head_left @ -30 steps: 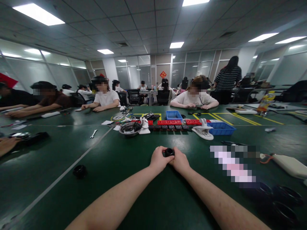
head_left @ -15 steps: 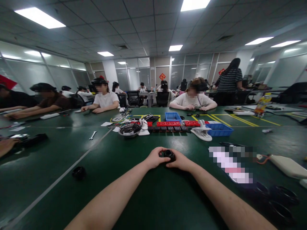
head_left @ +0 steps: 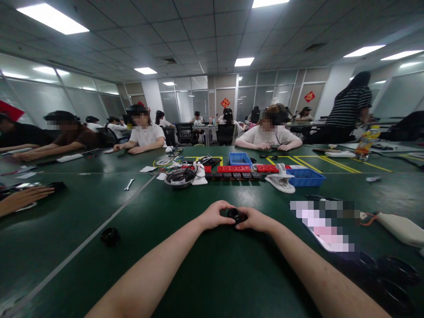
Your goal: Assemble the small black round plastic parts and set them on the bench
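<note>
A small black ring-shaped part [head_left: 233,214] with a round opening facing up is held between both hands, at or just above the green tabletop. My left hand [head_left: 212,216] curls around its left side, thumb pressed at the front. From the right, the fingers and thumb of my right hand [head_left: 254,219] close on the same part. A similar black round part [head_left: 110,237] lies on the table to the left. More black round parts [head_left: 397,270] sit together at the lower right, dark and partly blurred.
Ahead stand a red-and-black row of sockets [head_left: 233,169], a bowl of cables [head_left: 179,177], a white clamp [head_left: 281,179] and blue trays [head_left: 306,177]. A blurred-out phone [head_left: 324,229] lies right, a wrench [head_left: 129,184] left. A co-worker's hand [head_left: 29,198] rests at far left.
My right hand has shifted slightly to the right, its grip on the black part a little changed. The co-worker's hand at left reaches farther in, and the standing person has moved right.
</note>
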Demonstrator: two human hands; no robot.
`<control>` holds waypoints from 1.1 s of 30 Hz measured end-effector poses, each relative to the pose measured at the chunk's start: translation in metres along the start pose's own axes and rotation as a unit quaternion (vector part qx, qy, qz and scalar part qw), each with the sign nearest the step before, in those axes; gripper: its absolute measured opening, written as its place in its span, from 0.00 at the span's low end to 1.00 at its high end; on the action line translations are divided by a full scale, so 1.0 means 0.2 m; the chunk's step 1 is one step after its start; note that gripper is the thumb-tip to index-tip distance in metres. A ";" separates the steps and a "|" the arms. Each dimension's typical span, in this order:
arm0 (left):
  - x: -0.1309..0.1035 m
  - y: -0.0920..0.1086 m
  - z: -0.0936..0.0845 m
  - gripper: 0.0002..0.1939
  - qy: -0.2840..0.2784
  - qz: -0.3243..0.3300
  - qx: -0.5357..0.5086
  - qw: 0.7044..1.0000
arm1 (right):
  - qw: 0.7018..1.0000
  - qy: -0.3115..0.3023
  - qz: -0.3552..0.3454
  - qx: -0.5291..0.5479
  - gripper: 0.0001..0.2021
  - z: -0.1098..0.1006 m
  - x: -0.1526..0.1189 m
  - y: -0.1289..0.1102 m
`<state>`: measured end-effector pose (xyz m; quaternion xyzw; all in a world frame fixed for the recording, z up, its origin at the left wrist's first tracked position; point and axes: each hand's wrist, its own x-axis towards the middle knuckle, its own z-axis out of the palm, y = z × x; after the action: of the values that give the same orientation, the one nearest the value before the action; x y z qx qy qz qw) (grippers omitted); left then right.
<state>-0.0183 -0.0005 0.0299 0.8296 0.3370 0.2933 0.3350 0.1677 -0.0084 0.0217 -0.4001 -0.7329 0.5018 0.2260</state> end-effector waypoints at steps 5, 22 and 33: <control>-0.01 0.02 0.00 0.25 0.004 -0.032 -0.012 0.999 | 1.000 0.011 -0.001 -0.009 0.19 0.00 0.01 0.01; -0.01 0.06 0.00 0.21 0.020 -0.037 0.106 0.993 | 0.995 0.079 0.025 -0.052 0.15 0.02 0.01 0.01; -0.03 0.20 0.04 0.18 0.067 -0.152 0.232 0.958 | 0.958 0.205 0.044 -0.194 0.18 0.09 0.04 0.07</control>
<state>-0.0015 -0.0297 0.0541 0.8020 0.5394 0.2079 0.1506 0.1540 -0.0090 0.0003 -0.5620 -0.7357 0.2670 0.2674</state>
